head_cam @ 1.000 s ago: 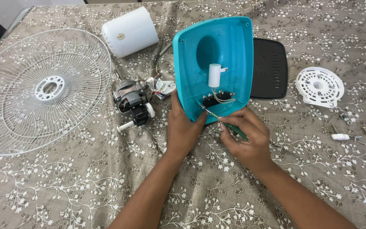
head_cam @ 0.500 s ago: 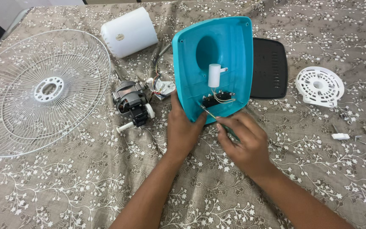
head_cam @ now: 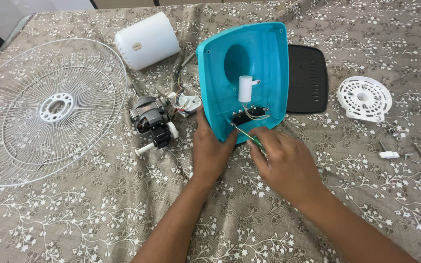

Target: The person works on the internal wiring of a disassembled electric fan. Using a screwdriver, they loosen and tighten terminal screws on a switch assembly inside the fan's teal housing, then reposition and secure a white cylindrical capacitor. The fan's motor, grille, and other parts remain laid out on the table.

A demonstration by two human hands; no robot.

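Right hand (head_cam: 286, 163) is wrapped around a small screwdriver (head_cam: 243, 132), its tip at the black switch block (head_cam: 246, 116) inside the teal housing (head_cam: 247, 73), which lies open-side up on the bench (head_cam: 74, 219). Left hand (head_cam: 211, 148) grips the housing's lower edge, steadying it. Motor (head_cam: 149, 119) and wire guard (head_cam: 49, 107) already lie apart (well stripped down), while the switch block seems still mounted.

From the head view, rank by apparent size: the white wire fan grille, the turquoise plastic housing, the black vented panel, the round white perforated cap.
1. White wire fan grille, largest.
2. Turquoise plastic housing.
3. Black vented panel, partly hidden behind the housing.
4. Round white perforated cap, smallest.
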